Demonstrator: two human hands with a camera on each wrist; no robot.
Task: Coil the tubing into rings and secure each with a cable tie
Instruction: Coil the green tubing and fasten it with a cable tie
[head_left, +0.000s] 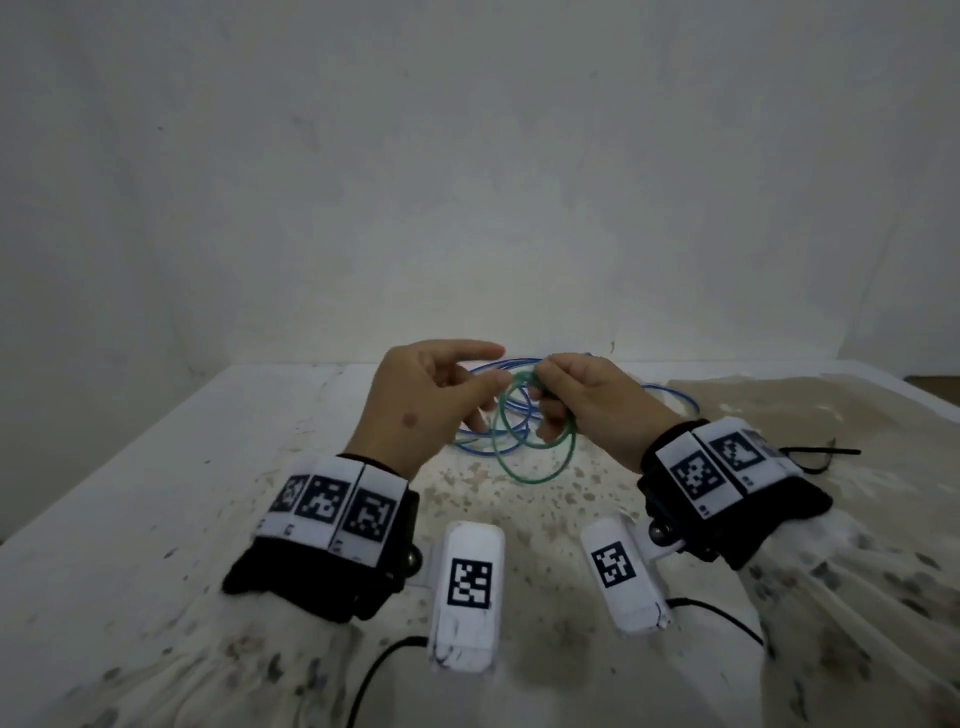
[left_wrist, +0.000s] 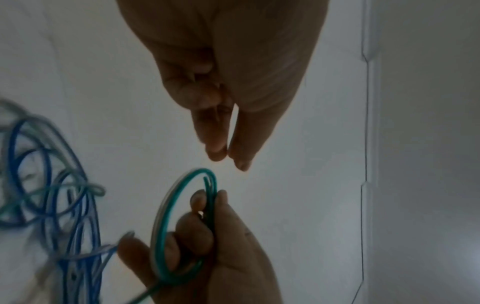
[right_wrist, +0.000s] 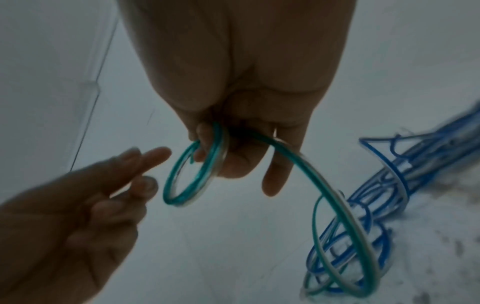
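Green tubing (head_left: 535, 441) sits at the centre of the head view, pinched at its top by my right hand (head_left: 587, 400), whose thumb and fingers curl round a small coil of it. In the right wrist view that small ring (right_wrist: 192, 174) hangs from my fingertips in the middle of the frame, and a longer green strand arcs away toward the lower right, down among the blue tubing (right_wrist: 384, 205). In the left wrist view the same ring (left_wrist: 179, 224) stands in the lower centre, gripped between the thumb and the curled fingers of my right hand (left_wrist: 226, 246).

My left hand (head_left: 426, 405) is just left of the coil in the head view, fingers loosely stretched toward it and holding nothing; in the left wrist view its fingertips (left_wrist: 218, 150) point down at the ring from the upper centre, close to it but apart.

Blue tubing (head_left: 519, 405) lies in loose loops on the table (head_left: 156, 467) behind and under the green loops, reaching toward the right of the frame. Black cable ties (head_left: 821, 457) lie on the table at the right edge of the head view, beside my right wrist band (head_left: 722, 467)
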